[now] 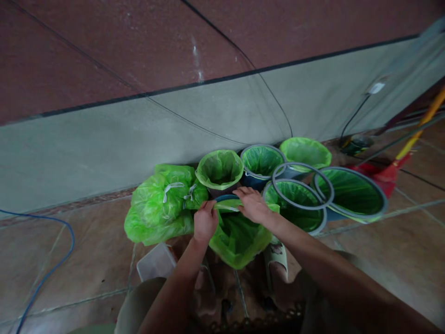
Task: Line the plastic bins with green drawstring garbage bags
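A green garbage bag (239, 236) hangs open over a blue bin (226, 197) between my feet, covering most of it. My left hand (205, 221) grips the bag's edge at the left of the far rim. At the right of that rim, my right hand (253, 204) is closed on the same edge, its fingers bent over it. The strip of bag between the hands is folded and pulled taut. Just beyond stands another lined bin (219, 169), its bag folded over the rim.
Tied full green bags (156, 204) lie to the left, near a clear plastic box (156, 262). Several lined bins stand on the right, with a loose grey ring (302, 185) across two of them. A red dustpan (382, 174), a blue hose (71, 232) and a wall (104, 144) border the area.
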